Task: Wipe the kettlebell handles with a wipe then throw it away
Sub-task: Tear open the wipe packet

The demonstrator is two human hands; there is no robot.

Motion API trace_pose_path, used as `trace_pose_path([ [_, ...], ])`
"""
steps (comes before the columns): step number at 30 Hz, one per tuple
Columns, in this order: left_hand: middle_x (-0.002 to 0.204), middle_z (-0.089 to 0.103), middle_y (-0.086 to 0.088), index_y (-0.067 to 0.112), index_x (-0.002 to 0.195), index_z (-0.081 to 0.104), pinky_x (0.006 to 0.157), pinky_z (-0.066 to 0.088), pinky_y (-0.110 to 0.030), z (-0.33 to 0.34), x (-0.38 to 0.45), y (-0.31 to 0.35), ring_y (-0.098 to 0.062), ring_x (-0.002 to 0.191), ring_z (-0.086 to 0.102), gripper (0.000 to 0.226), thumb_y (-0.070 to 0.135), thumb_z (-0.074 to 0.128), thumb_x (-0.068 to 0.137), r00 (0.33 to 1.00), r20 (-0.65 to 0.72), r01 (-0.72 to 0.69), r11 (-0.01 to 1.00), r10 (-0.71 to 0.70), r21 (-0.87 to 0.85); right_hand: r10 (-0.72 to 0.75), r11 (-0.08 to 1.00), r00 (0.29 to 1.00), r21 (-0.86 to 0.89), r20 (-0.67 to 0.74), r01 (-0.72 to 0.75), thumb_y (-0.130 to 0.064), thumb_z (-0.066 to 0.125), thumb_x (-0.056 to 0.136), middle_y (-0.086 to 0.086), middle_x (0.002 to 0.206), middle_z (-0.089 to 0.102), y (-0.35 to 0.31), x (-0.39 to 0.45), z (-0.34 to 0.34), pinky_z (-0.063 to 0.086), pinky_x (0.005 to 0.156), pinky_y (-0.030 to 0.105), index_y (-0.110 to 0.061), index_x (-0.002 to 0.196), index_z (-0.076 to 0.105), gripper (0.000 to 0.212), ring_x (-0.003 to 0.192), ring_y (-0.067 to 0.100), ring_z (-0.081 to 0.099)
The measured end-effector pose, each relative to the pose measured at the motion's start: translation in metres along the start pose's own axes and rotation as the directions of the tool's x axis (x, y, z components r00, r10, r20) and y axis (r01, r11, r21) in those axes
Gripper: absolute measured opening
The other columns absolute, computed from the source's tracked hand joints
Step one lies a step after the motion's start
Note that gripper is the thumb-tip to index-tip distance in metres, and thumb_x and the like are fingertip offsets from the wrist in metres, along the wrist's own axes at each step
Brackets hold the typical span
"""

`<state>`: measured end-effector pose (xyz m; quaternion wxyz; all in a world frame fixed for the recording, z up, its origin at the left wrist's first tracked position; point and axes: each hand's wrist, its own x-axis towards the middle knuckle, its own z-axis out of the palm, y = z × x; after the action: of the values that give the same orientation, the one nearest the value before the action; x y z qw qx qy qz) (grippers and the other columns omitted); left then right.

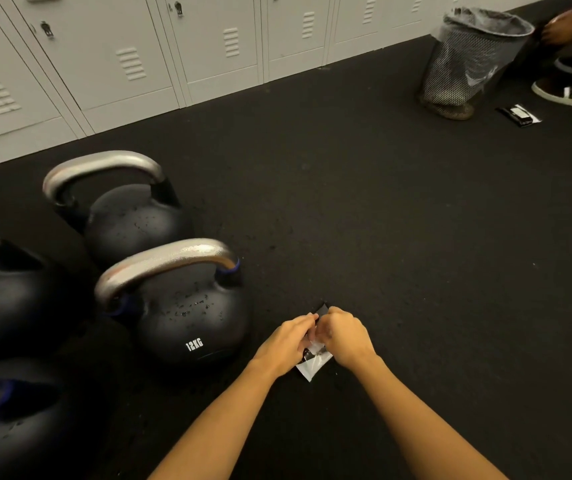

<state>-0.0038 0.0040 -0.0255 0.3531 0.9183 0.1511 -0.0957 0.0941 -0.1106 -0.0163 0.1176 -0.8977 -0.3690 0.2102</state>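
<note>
Low in the middle of the frame, the left hand (286, 342) and the right hand (345, 336) meet above the dark rubber floor (364, 220), both closed with fingers pinched on a small wipe packet (312, 363). The packet is black and white; its pale lower end shows beneath the wrists and a dark corner pokes out above the knuckles, while its middle is hidden by the fingers, so whether it is torn open cannot be told. Just left of the hands stands a black kettlebell marked 12KG (187, 317), its steel handle (163, 263) arching across the top and droplets speckling its body. Behind it, toward the middle left, sits a second kettlebell (132, 223) with a similar grey handle. Two more kettlebells are cut off by the left edge, one at mid-height (4, 292) and one in the lower left corner (11, 427). A row of pale lockers (122, 57) runs along the top of the frame. In the upper right a mesh wastebasket (464, 64) with a liner stands tilted, well apart from the hands. Beside it on the floor lies another black packet (518, 115), and at the right edge a second person's hand (563, 27) and a striped shoe (570, 93) are visible.
</note>
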Motion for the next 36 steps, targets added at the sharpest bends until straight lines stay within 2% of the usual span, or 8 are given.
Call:
trace_pose_path([
  [5, 0.147, 0.045, -0.004, 0.016, 0.146, 0.035, 0.109, 0.042, -0.036, 0.003, -0.003, 0.001, -0.018, 0.135, 0.045, 0.054, 0.009, 0.054, 0.096, 1.000, -0.012, 0.013, 1.000, -0.013, -0.011, -0.036, 0.997, 0.998, -0.066, 0.051, 0.039, -0.020, 0.064, 0.091, 0.000, 0.115, 0.054, -0.008, 0.002, 0.000, 0.053, 0.072, 0.028, -0.019, 0.114, 0.063, 0.023, 0.091, 0.018, 0.062],
  [10, 0.130, 0.056, -0.001, 0.022, 0.127, 0.041, 0.097, 0.052, -0.037, 0.007, -0.004, 0.000, -0.015, 0.122, 0.056, 0.041, 0.008, 0.059, 0.092, 0.999, -0.034, 0.013, 0.999, -0.015, -0.041, -0.017, 0.994, 0.996, -0.104, 0.087, 0.026, -0.020, 0.064, 0.091, 0.002, 0.121, 0.052, -0.008, 0.005, 0.002, 0.053, 0.075, 0.028, -0.018, 0.121, 0.059, 0.030, 0.091, 0.017, 0.060],
  [13, 0.133, 0.055, -0.001, 0.023, 0.131, 0.040, 0.098, 0.051, -0.036, 0.009, -0.007, 0.000, -0.014, 0.123, 0.055, 0.045, 0.010, 0.059, 0.093, 0.999, -0.036, 0.013, 0.998, -0.015, -0.065, -0.009, 0.993, 0.995, -0.119, 0.097, 0.021, -0.021, 0.061, 0.091, 0.003, 0.120, 0.052, -0.010, 0.005, 0.000, 0.054, 0.074, 0.029, -0.016, 0.120, 0.059, 0.029, 0.087, 0.016, 0.059],
  [19, 0.146, 0.046, -0.001, 0.026, 0.144, 0.030, 0.105, 0.046, -0.038, 0.015, -0.011, 0.001, -0.017, 0.134, 0.045, 0.063, 0.013, 0.062, 0.092, 0.997, -0.024, 0.066, 0.993, -0.069, -0.099, 0.085, 0.996, 0.994, 0.037, 0.063, -0.087, -0.014, 0.049, 0.092, 0.002, 0.097, 0.047, -0.005, 0.005, -0.003, 0.047, 0.071, 0.033, -0.016, 0.094, 0.049, 0.003, 0.080, 0.018, 0.051],
  [25, 0.155, 0.035, 0.003, 0.028, 0.151, 0.022, 0.111, 0.040, -0.041, 0.016, -0.009, 0.000, -0.017, 0.142, 0.034, 0.073, 0.014, 0.063, 0.091, 0.998, -0.012, 0.066, 0.993, -0.067, -0.093, 0.196, 0.944, 0.977, 0.255, 0.083, -0.211, -0.007, 0.046, 0.092, 0.005, 0.093, 0.055, 0.003, 0.003, -0.005, 0.048, 0.072, 0.034, -0.016, 0.087, 0.049, 0.011, 0.084, 0.023, 0.058],
  [28, 0.158, 0.030, 0.006, 0.028, 0.152, 0.019, 0.114, 0.036, -0.040, 0.016, -0.010, -0.001, -0.015, 0.144, 0.030, 0.075, 0.013, 0.062, 0.092, 0.998, -0.010, 0.056, 0.994, -0.057, -0.093, 0.244, 0.888, 0.963, 0.371, 0.118, -0.270, -0.002, 0.045, 0.089, 0.005, 0.088, 0.056, 0.005, 0.000, -0.008, 0.045, 0.072, 0.034, -0.019, 0.077, 0.044, 0.021, 0.082, 0.021, 0.055],
  [33, 0.157, 0.032, 0.007, 0.030, 0.152, 0.019, 0.113, 0.037, -0.040, 0.013, -0.010, 0.000, -0.015, 0.143, 0.032, 0.075, 0.014, 0.061, 0.092, 0.998, 0.005, 0.061, 0.994, -0.061, -0.095, 0.271, 0.746, 0.946, 0.583, 0.175, -0.322, -0.009, 0.039, 0.100, 0.007, 0.095, 0.065, 0.012, -0.007, -0.006, 0.048, 0.073, 0.027, -0.015, 0.093, 0.057, 0.020, 0.089, 0.018, 0.064],
  [36, 0.156, 0.033, 0.007, 0.031, 0.152, 0.016, 0.113, 0.037, -0.041, 0.010, -0.009, -0.001, -0.016, 0.143, 0.033, 0.077, 0.014, 0.061, 0.092, 0.998, 0.034, 0.064, 0.995, -0.062, -0.071, 0.321, 0.460, 0.926, 0.821, 0.201, -0.338, 0.002, 0.036, 0.098, 0.014, 0.100, 0.068, 0.015, -0.014, -0.008, 0.052, 0.084, 0.032, -0.008, 0.092, 0.060, 0.027, 0.089, 0.020, 0.065],
])
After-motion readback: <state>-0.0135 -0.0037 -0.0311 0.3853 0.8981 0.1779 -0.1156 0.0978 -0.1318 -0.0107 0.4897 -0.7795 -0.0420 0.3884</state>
